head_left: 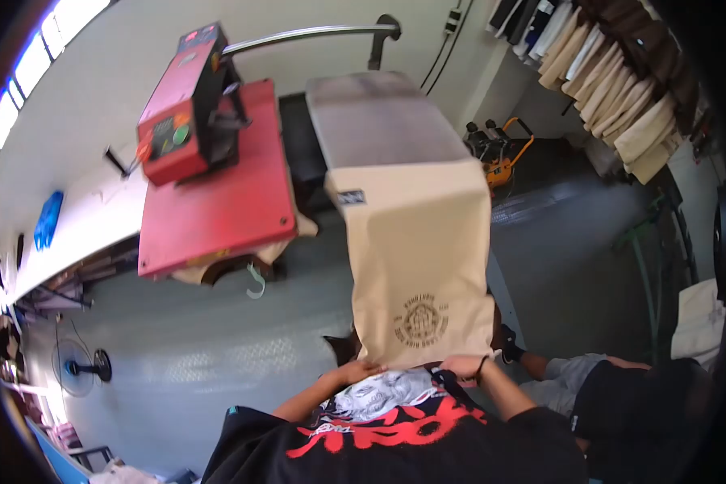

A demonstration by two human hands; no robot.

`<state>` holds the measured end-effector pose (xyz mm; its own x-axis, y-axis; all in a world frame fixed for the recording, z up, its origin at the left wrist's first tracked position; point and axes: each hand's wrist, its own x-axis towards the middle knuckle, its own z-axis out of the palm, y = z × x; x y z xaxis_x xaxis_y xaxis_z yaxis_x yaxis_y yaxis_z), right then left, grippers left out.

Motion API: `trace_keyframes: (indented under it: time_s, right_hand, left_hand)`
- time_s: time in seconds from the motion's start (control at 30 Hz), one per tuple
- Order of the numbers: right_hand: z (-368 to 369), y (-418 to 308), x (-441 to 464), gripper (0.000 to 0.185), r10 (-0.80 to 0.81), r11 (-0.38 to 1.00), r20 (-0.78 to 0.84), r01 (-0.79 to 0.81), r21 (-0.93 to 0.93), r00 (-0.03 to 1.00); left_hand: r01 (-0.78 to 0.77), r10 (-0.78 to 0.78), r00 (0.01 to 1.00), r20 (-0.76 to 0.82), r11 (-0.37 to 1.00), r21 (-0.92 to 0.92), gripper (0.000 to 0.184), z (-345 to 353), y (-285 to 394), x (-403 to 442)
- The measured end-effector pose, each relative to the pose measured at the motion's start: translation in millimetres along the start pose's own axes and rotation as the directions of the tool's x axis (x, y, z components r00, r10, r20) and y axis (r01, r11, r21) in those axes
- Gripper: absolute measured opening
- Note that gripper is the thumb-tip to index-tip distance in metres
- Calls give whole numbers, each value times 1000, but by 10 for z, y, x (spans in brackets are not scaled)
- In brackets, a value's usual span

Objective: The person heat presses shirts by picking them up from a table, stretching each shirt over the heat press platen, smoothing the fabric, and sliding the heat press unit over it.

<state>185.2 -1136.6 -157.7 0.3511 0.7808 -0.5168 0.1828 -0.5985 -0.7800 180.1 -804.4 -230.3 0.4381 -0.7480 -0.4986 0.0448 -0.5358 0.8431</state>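
A beige cloth [418, 242] with a round dark print near its lower end and a small dark label at its upper left lies over the front of a grey press platen [387, 117], hanging down toward me. My left hand [361, 371] is closed on the cloth's lower left edge. At the lower right edge, my right hand [464, 365] grips the same cloth, a dark band around its wrist. Fingertips of both hands are partly hidden by the fabric. Dark brown material shows behind the cloth at both sides.
A red heat press [218, 177] stands to the left, with beige fabric and a pale hanger [256, 282] below it. Garments [613, 89] hang at upper right near a yellow-framed compressor [500, 171]. Another person [629, 403] is at lower right; a fan [81, 367] stands left.
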Motion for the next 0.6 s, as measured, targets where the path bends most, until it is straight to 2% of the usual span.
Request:
trace_keyframes:
  time_s: [0.03, 0.07, 0.1, 0.13, 0.17, 0.2, 0.23, 0.27, 0.3, 0.33, 0.37, 0.4, 0.47, 0.53, 0.57, 0.6]
  right_hand:
    - [8, -44, 0, 20, 123, 827, 134, -177, 534, 983]
    - [-103, -172, 41, 21, 165, 374, 308, -349, 860, 937]
    - [-246, -679, 29, 23, 96, 353, 217, -237, 905, 971]
    - [-354, -980, 63, 24, 27, 408, 179, -174, 896, 984]
    - [-459, -1278, 97, 25, -42, 455, 139, -105, 884, 989]
    - [-516, -1475, 124, 26, -10, 554, 164, -131, 822, 986]
    - [-574, -1673, 149, 26, 22, 645, 189, -158, 748, 982]
    - [-588, -2095, 184, 26, 141, 704, 181, -227, 673, 973]
    - [-559, -2494, 260, 25, 166, 833, 78, -183, 522, 983]
    - [-481, -2859, 321, 24, 158, 928, -38, -135, 348, 987]
    - [-391, -3154, 332, 27, 99, 961, -107, -67, 269, 989]
    - [-322, -3436, 323, 29, 31, 984, -175, 0, 176, 984]
    - [-174, -3964, 242, 29, -3, 994, -253, 31, 106, 967]
    - [-59, -4502, 60, 40, -137, 991, -434, 120, -66, 891]
    - [-52, -4742, -93, 45, -214, 976, -478, 172, -130, 852]
    - [-27, -5012, -250, 46, -261, 960, -546, 156, -231, 796]
  left_hand:
    - [43, -53, 996, -70, 989, -139, 65, 147, -105, -132]
    - [72, -114, 984, -137, 958, -276, 65, 231, -194, -268]
    - [42, -87, 986, -142, 955, -294, 64, 130, -23, -586]
    - [135, -186, 978, -92, 908, -398, 62, 124, -13, -814]
    - [-100, 3, 949, -315, 952, -291, 57, 263, -245, -940]
    - [-83, -24, 941, -337, 950, -300, 46, 231, -130, -1252]
    - [-273, 162, 845, -511, 950, -151, 33, 308, -269, -1416]
    - [-126, -30, 802, -597, 968, -217, 23, 367, -314, -1619]
    - [-242, -35, 711, -703, 926, -291, 19, 409, -269, -1877]
    - [-239, -56, 561, -826, 944, -227, 17, 436, -180, -2129]
    - [-130, -109, 515, -850, 971, -203, 16, 428, -67, -2393]
    - [-234, -47, 411, -911, 960, -155, 15, 477, -197, -2460]
    - [-390, -72, 376, -924, 892, -228, 17, 431, -170, -2799]
    - [-385, 19, 211, -977, 921, -65, 17, 315, -322, -3191]
    - [-473, -25, 50, -998, 880, -46, 20, 271, -366, -3347]
    - [-550, -77, -109, -991, 835, -4, 24, 253, -408, -3505]
